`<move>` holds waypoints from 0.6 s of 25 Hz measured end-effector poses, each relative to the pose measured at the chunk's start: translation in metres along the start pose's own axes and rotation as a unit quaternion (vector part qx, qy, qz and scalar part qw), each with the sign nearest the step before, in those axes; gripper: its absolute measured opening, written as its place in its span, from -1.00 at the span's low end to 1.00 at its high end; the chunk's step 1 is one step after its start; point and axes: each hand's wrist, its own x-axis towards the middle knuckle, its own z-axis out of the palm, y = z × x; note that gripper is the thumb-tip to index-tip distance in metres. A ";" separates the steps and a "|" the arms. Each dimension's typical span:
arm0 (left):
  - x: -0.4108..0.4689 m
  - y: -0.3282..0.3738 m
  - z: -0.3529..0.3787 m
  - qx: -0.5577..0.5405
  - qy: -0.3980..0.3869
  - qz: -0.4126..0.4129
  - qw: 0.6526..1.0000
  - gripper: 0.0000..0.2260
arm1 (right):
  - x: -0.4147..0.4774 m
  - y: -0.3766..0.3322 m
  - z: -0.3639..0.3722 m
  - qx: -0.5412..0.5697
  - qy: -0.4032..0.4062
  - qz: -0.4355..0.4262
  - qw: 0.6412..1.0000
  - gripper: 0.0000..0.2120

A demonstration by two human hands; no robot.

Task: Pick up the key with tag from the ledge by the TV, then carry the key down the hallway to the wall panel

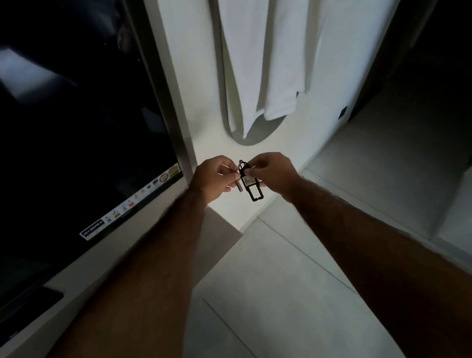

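Two hands hold a key set in the air.
The left hand pinches the key, the right hand pinches the black tag, beside the dark TV.

A large flat television with a dark, switched-off screen fills the left side, a strip of small coloured stickers along its lower edge, and pale reflections lie across the glass. Beside it stands a white painted wall bearing an oval mirror with a thin grey rim. White cloth shows in the mirror. The floor of large pale grey tiles has thin dark joints. The right side lies in deep shadow, and the light is dim.
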 end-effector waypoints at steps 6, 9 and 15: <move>0.020 0.106 0.021 0.022 -0.023 0.068 0.997 -0.82 | -0.003 -0.040 -0.100 0.055 0.030 -0.031 0.998 -0.87; 0.034 0.159 0.046 0.056 -0.021 0.110 0.992 -0.82 | 0.003 -0.046 -0.159 0.096 0.023 -0.043 0.994 -0.83; 0.064 0.258 0.108 0.104 -0.021 0.158 0.982 -0.84 | 0.025 -0.055 -0.282 0.098 0.017 -0.071 0.993 -0.85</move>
